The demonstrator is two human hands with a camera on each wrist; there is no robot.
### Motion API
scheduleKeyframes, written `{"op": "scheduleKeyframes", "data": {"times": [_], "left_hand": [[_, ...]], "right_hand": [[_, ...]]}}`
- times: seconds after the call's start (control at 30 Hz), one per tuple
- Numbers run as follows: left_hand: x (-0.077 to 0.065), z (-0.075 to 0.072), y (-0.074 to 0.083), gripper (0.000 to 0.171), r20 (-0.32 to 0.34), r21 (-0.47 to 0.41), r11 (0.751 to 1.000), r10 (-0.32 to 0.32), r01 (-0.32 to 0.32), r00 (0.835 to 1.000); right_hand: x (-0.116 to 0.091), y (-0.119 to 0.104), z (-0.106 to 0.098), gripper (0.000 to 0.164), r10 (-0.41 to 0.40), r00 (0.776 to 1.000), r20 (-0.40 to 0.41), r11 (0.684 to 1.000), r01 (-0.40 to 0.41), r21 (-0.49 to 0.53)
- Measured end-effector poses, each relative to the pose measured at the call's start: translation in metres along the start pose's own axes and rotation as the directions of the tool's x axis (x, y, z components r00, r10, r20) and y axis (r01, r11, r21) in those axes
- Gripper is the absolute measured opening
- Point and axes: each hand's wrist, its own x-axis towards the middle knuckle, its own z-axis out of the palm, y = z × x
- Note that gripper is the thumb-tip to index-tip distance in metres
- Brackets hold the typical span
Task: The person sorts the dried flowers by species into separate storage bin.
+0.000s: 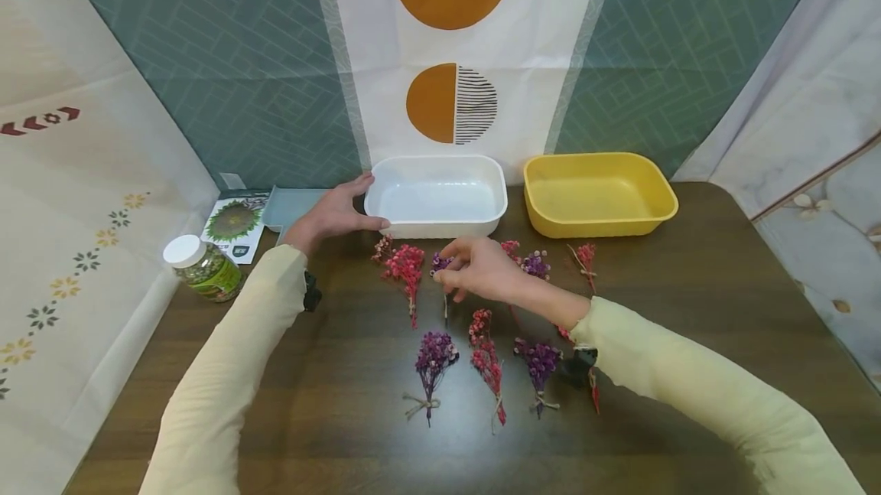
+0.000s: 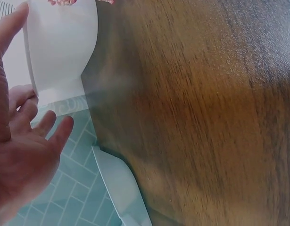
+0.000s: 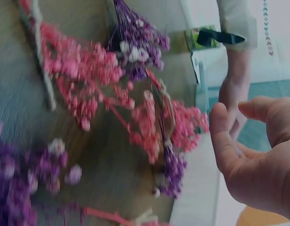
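My left hand (image 1: 337, 212) spans the left end of the white plastic basin (image 1: 440, 230), thumb along its front wall and a finger at the back corner of the rim. In the left wrist view its other fingers (image 2: 45, 123) are spread loosely beside the basin. My right hand (image 1: 485, 269) hovers over a small purple dried-flower bunch (image 1: 441, 262) just in front of the basin. In the right wrist view, thumb and fingers (image 3: 220, 120) are apart with nothing between them. Left of this bunch lies a pink dried-flower bunch (image 1: 406, 265).
Tied purple bunches (image 1: 435, 361) (image 1: 539, 363) and a pink-red bunch (image 1: 485, 357) lie nearer me. More bunches are partly under my right forearm. A yellow basin (image 1: 599, 229) stands at the back right. At left are a white-lidded jar (image 1: 213, 273), a sunflower packet (image 1: 234, 227) and a blue-grey dustpan-like piece (image 1: 289, 208).
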Motion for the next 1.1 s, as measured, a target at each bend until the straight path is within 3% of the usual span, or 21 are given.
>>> {"op": "scheduleKeyframes", "data": {"times": [0.3,0.47,0.77,1.1], "left_hand": [[0.003,0.002,0.001,0.106,0.007,-0.018,1.000,-0.014,0.014,1.000],[0.003,0.002,0.001,0.107,0.004,-0.029,0.999,-0.015,0.015,1.000],[0.002,0.002,-0.001,0.106,0.003,-0.023,1.000,-0.003,0.003,1.000],[0.000,0.000,0.001,0.104,-0.003,-0.018,1.000,0.010,-0.010,1.000]], "right_hand": [[0.010,0.004,0.027,0.053,0.010,1.000,-0.025,1.000,-0.010,0.001],[0.013,0.003,0.040,0.057,-0.043,0.995,-0.086,0.997,0.037,-0.072],[0.020,0.006,0.056,0.063,-0.055,0.981,-0.187,0.978,0.015,-0.210],[0.027,0.005,0.067,0.080,-0.018,0.983,-0.184,0.946,-0.043,-0.323]]}}
